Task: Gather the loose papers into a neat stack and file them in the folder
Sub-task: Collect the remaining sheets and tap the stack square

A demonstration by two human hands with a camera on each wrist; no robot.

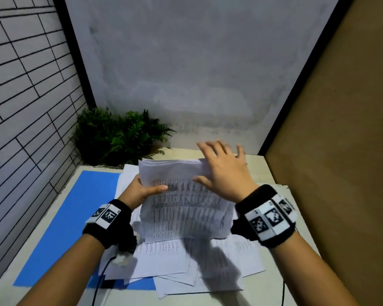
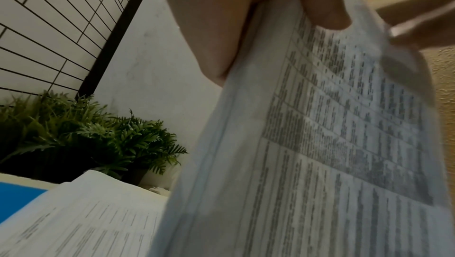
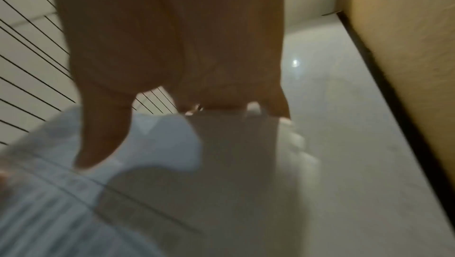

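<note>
A stack of printed papers (image 1: 184, 202) (image 2: 307, 154) is held up on edge above the table. My left hand (image 1: 142, 191) (image 2: 221, 27) grips its left side, thumb across the front sheet. My right hand (image 1: 223, 171) (image 3: 172, 47) lies over the stack's top right corner with fingers spread and straight, thumb on the front page. Loose printed sheets (image 1: 164, 259) (image 2: 81, 218) lie scattered on the table below the stack. The blue folder (image 1: 71, 217) (image 2: 14, 197) lies flat at the left, partly under the sheets.
A green fern plant (image 1: 117, 138) (image 2: 86, 136) stands at the table's back left corner. A tiled wall (image 1: 20, 107) runs along the left and a brown panel (image 1: 341, 129) along the right. Black cables (image 1: 100, 281) trail over the front edge of the table (image 1: 263, 168).
</note>
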